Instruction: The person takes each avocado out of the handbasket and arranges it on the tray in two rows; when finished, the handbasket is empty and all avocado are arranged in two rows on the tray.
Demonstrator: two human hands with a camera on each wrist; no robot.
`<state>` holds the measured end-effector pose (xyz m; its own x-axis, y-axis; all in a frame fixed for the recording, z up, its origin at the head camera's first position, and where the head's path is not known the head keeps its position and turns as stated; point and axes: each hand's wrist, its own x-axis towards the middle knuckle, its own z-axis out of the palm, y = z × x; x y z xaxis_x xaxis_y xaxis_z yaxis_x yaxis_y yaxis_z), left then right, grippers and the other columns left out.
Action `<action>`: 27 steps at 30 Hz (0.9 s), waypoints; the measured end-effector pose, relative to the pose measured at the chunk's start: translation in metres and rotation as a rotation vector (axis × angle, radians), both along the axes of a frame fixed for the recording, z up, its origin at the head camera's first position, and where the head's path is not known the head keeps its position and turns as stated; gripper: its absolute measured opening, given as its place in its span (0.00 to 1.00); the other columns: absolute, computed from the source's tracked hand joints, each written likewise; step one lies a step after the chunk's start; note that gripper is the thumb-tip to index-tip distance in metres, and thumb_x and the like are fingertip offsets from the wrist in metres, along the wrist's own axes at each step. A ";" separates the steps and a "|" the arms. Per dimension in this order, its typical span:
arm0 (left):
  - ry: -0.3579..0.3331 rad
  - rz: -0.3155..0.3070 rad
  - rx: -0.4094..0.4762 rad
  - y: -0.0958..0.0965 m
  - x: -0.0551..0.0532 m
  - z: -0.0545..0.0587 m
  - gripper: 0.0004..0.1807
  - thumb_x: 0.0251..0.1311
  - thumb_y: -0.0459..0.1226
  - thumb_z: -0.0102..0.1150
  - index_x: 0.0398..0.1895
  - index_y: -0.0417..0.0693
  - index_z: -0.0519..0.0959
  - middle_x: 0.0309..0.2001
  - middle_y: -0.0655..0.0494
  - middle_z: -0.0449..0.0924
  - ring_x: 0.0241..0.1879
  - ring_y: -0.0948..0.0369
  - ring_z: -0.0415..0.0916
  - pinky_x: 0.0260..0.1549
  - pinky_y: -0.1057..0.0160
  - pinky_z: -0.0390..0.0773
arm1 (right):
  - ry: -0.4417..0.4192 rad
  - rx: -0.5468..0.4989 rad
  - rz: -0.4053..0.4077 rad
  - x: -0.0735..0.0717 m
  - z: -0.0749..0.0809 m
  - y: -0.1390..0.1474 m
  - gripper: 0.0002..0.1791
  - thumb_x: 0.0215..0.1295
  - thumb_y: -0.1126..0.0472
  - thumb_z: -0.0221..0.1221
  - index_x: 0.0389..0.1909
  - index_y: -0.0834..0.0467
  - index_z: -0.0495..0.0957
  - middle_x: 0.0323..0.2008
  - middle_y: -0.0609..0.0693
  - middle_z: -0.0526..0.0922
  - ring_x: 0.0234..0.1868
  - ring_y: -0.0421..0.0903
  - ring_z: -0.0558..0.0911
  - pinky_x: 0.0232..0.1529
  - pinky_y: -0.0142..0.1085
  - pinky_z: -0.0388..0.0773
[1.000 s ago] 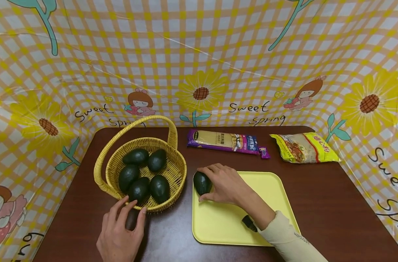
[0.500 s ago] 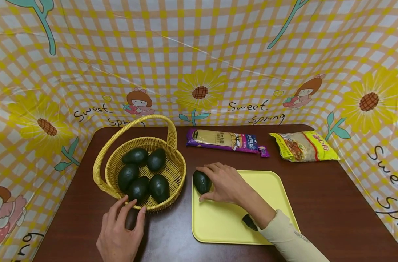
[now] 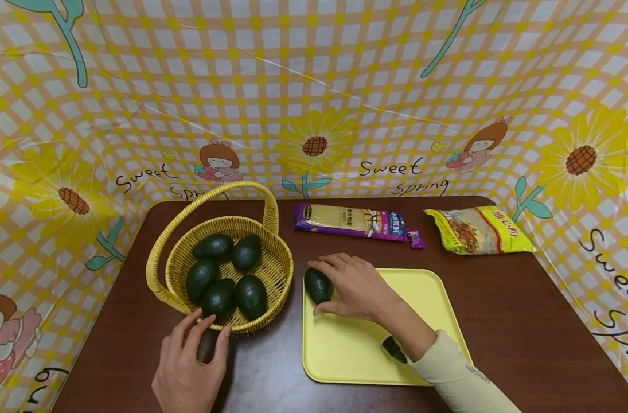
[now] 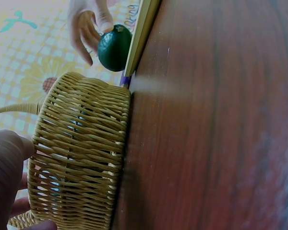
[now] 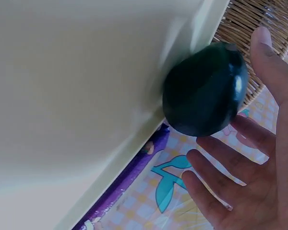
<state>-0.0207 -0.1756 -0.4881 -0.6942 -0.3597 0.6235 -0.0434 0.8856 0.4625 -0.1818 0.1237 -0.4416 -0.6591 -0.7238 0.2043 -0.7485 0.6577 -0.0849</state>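
Note:
Several dark green avocados [image 3: 221, 299] lie in a yellow wicker basket [image 3: 281, 285]. My left hand [image 3: 190, 358] rests its fingertips along the basket's near rim, thumb and fingers spread apart. One more avocado [image 3: 318, 287] lies at the left edge of a yellow tray [image 3: 339, 361]. Over it my right hand [image 3: 357, 289] arches with fingers loosely bent. In the right wrist view its fingers are spread beside the avocado [image 5: 204, 91], and the thumb stands off from the fruit. From the left wrist view the right thumb appears right at the avocado's top [image 4: 115, 50].
Behind the tray lie a purple pasta pack [image 3: 350, 222] and a yellow bag [image 3: 479, 230]. A small dark object [image 3: 393, 349] shows below the right wrist. The basket's tall handle [image 3: 210, 201] arches over its left side. Checked cloth [image 3: 314, 86] encloses the brown table [image 3: 530, 332].
My right fingers have risen very slightly around the avocado on the tray. The left hand and the basket stay in place.

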 end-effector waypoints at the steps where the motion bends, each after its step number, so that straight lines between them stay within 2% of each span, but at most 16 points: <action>1: 0.000 0.001 0.000 0.000 0.000 0.000 0.17 0.57 0.48 0.82 0.44 0.49 0.92 0.54 0.50 0.87 0.43 0.46 0.84 0.24 0.41 0.84 | 0.001 -0.002 0.002 0.000 0.001 0.000 0.54 0.53 0.25 0.75 0.75 0.51 0.75 0.66 0.55 0.82 0.67 0.57 0.81 0.58 0.55 0.84; 20: 0.001 0.000 -0.007 0.000 0.000 0.000 0.17 0.57 0.49 0.82 0.43 0.49 0.92 0.54 0.50 0.88 0.42 0.46 0.84 0.24 0.41 0.84 | 0.067 -0.054 0.060 0.006 0.018 -0.012 0.45 0.60 0.32 0.75 0.73 0.51 0.78 0.66 0.53 0.82 0.67 0.54 0.80 0.64 0.53 0.81; 27: -0.010 0.006 -0.004 0.000 0.001 0.000 0.17 0.58 0.49 0.82 0.44 0.49 0.92 0.54 0.51 0.87 0.42 0.46 0.84 0.23 0.41 0.83 | 0.101 -0.049 0.086 0.009 0.024 -0.018 0.44 0.63 0.30 0.72 0.73 0.51 0.78 0.67 0.53 0.82 0.68 0.53 0.80 0.66 0.53 0.80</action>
